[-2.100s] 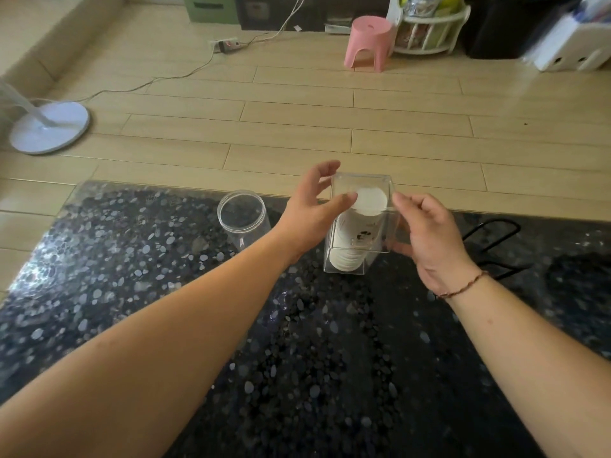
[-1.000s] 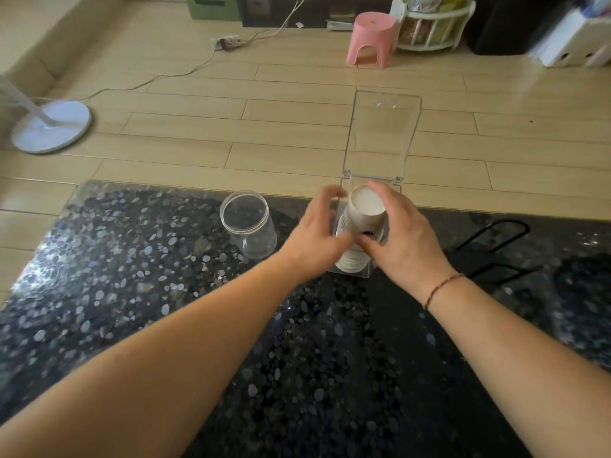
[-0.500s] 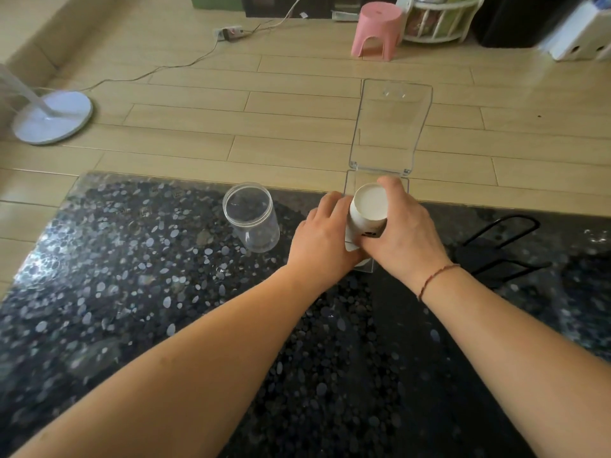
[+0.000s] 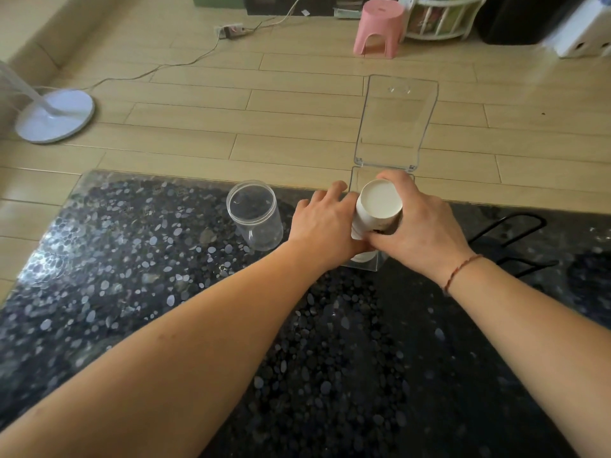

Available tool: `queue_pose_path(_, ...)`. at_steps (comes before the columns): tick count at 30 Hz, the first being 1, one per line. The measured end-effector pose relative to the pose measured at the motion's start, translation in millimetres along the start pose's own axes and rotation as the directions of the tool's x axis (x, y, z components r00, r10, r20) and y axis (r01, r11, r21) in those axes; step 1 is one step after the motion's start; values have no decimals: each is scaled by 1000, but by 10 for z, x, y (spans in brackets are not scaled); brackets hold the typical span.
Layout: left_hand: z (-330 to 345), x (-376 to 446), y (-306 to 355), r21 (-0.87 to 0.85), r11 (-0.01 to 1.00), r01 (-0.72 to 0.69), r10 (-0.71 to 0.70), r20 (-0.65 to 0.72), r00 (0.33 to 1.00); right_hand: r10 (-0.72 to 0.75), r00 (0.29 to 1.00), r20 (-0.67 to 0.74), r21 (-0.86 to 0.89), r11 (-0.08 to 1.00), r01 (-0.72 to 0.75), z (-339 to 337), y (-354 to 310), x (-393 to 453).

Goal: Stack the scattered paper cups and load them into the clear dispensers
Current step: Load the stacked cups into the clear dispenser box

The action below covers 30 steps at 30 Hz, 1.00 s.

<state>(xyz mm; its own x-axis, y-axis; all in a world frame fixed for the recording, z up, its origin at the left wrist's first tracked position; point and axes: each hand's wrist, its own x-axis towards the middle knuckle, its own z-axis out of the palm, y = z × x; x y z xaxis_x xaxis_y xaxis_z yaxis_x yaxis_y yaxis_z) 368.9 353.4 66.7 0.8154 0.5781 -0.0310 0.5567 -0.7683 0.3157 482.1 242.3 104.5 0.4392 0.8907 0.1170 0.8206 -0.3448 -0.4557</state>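
Observation:
A clear square dispenser (image 4: pixel 365 264) stands near the far edge of the table, its hinged lid (image 4: pixel 395 123) flipped open and standing up behind it. A stack of white paper cups (image 4: pixel 378 204), bottoms up, sticks out of its top. My right hand (image 4: pixel 420 226) wraps around the upper part of the stack. On the left side of the box my left hand (image 4: pixel 325 226) presses against its wall, fingers bent around it. The lower cups show faintly through the clear wall; most of the box is hidden by my hands.
A clear round container (image 4: pixel 254 214) stands open just left of my left hand. A black wire rack (image 4: pixel 509 236) lies at the right. The table (image 4: pixel 132 259) is dark with pebble speckles. Beyond its far edge are wooden floor, a fan base (image 4: pixel 54 115) and a pink stool (image 4: pixel 380 28).
The dispenser's lid, shut two seconds ago, has been flipped up. My right hand has closed on the cup stack, which now stands out above the box's top, and my left hand holds the box's side.

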Motion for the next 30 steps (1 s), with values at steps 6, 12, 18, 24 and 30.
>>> queue_pose_path(6, 4, 3, -60, 26, 999, -30, 29, 51, 998, -155, 987, 38, -16, 988, 156, -44, 112, 35)
queue_pose_path(12, -2, 5, -49, -74, 997, 11, -5, 82, 997, -234, 965, 121, 97, 970, 223, -118, 199, 98)
queue_pose_path(18, -5, -4, -28, -94, 995, 43, -31, 127, 991, -171, 985, -37, 318, 932, 174, -240, 214, 72)
queue_pose_path(24, 46, -89, -5, -169, 985, 41, -25, 92, 995, -141, 982, -125, 359, 916, 177, -273, 239, 94)
queue_pose_path(30, 26, -163, 30, -236, 971, 47, -49, 0, 999, -63, 987, -146, 434, 893, 121, -279, 229, 61)
